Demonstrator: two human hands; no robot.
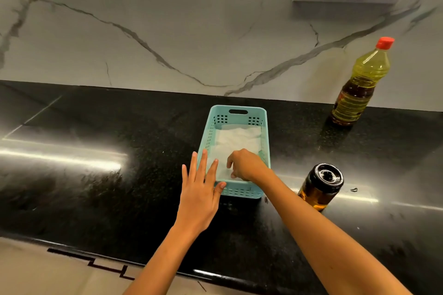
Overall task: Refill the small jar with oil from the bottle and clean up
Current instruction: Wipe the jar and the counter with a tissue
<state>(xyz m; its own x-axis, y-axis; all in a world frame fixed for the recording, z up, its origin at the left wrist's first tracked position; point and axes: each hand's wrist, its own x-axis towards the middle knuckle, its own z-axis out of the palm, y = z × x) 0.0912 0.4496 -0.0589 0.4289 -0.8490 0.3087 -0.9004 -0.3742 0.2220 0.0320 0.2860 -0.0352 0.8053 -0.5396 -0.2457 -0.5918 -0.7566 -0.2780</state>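
No readable text or numbers.
The tall clear plastic oil bottle with a red cap (359,84) bears a dark band label (356,94) around its middle, but its print is too blurred to read.

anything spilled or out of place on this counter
A small droplet sits on the counter just right of the small jar, likely spilled oil. The small jar and the bottle stand upright and capped.

Left hand (199,191) and right hand (244,165), lower centre of frame: both bare, on bare forearms reaching the lower edge.
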